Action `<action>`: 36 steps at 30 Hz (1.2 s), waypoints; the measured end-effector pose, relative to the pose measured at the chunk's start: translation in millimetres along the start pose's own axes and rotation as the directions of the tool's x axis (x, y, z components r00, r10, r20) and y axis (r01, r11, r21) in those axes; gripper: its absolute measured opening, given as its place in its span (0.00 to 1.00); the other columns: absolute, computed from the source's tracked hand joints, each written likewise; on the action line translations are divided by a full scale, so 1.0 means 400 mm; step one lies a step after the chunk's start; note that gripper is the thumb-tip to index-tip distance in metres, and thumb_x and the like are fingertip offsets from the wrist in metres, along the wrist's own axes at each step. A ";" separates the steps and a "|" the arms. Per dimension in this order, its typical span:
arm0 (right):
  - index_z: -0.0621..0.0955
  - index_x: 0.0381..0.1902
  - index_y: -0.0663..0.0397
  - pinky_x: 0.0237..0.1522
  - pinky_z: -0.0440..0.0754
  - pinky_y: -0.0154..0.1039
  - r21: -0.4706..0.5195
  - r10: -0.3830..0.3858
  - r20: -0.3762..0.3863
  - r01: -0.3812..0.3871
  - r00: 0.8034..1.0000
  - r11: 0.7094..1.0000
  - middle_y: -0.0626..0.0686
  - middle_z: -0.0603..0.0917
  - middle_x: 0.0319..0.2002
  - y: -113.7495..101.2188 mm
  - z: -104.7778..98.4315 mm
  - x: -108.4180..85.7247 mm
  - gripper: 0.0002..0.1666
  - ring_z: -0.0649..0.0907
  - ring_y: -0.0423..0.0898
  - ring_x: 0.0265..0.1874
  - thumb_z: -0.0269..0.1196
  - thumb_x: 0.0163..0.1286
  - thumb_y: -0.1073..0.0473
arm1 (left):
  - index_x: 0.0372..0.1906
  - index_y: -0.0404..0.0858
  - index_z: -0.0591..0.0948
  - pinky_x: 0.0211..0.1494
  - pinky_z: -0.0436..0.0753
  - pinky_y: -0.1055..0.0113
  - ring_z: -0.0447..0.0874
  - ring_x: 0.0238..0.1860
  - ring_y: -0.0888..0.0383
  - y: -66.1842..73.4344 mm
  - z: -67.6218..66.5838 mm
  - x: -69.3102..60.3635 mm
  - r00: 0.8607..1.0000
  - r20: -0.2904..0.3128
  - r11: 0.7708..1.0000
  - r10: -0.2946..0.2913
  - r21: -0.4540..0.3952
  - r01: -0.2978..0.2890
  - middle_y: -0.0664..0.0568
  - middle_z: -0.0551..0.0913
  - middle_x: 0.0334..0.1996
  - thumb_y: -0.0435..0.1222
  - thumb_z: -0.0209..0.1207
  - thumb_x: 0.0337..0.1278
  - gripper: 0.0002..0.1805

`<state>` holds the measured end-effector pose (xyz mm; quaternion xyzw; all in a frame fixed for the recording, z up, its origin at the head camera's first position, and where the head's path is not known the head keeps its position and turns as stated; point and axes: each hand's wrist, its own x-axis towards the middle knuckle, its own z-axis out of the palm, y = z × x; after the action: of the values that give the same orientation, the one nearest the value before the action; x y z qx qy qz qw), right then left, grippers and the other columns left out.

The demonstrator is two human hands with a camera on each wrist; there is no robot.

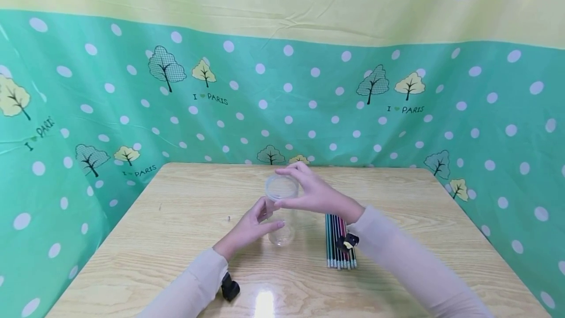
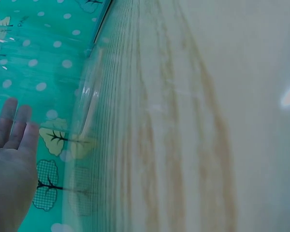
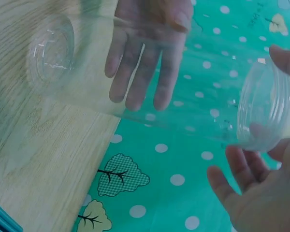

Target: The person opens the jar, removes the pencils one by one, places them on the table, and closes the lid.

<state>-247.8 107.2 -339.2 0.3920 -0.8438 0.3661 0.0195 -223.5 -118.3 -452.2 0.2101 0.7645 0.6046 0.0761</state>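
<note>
A clear plastic jar [image 1: 281, 235] stands upright in front of me, its round lid [image 1: 281, 188] at the top. My left hand [image 1: 248, 229] holds the jar's body from the left, fingers behind it and thumb in front; they show through the plastic in the right wrist view. With thumb and fingers on opposite sides, my right hand [image 1: 314, 193] grips the rim of the lid. That grip on the lid [image 3: 266, 104] shows at the right edge of the right wrist view. In the left wrist view a hand [image 2: 9, 179] shows beside the jar's see-through wall.
A row of several pencils [image 1: 341, 254] lies on the wooden table [image 1: 185, 239], right of the jar and partly under my right forearm. A tiny speck [image 1: 228, 218] sits left of the jar. A green dotted curtain [image 1: 212, 131] encloses the table's back and sides.
</note>
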 end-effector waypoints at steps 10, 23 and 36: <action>0.69 0.71 0.52 0.57 0.79 0.53 -0.235 -0.030 -0.136 -0.002 0.990 0.972 0.58 0.69 0.65 -0.016 0.038 0.004 0.57 0.72 0.53 0.61 0.78 0.49 0.35 | 0.73 0.52 0.65 0.76 0.61 0.53 0.62 0.73 0.54 0.000 -0.001 0.001 1.000 0.004 1.000 0.011 -0.006 -0.011 0.61 0.67 0.70 0.46 0.69 0.60 0.38; 0.59 0.79 0.42 0.69 0.56 0.70 0.062 -0.070 0.061 0.067 0.996 0.996 0.42 0.47 0.80 0.003 -0.006 -0.005 0.40 0.49 0.51 0.78 0.60 0.74 0.50 | 0.73 0.52 0.64 0.76 0.62 0.54 0.65 0.71 0.52 -0.002 -0.001 0.000 1.000 -0.001 1.000 0.002 0.005 -0.002 0.47 0.70 0.69 0.47 0.69 0.60 0.39; 0.64 0.77 0.45 0.72 0.57 0.62 0.174 -0.096 0.161 0.067 0.982 0.983 0.41 0.52 0.79 0.030 -0.022 -0.004 0.35 0.52 0.44 0.77 0.56 0.74 0.54 | 0.73 0.52 0.63 0.75 0.62 0.52 0.64 0.72 0.49 0.001 0.000 -0.001 1.000 -0.002 1.000 -0.022 -0.001 0.022 0.50 0.70 0.69 0.48 0.69 0.59 0.40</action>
<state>-256.8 118.7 -340.5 0.4561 -0.7919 0.4000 -0.0701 -223.1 -118.5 -451.9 0.2009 0.7666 0.6043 0.0823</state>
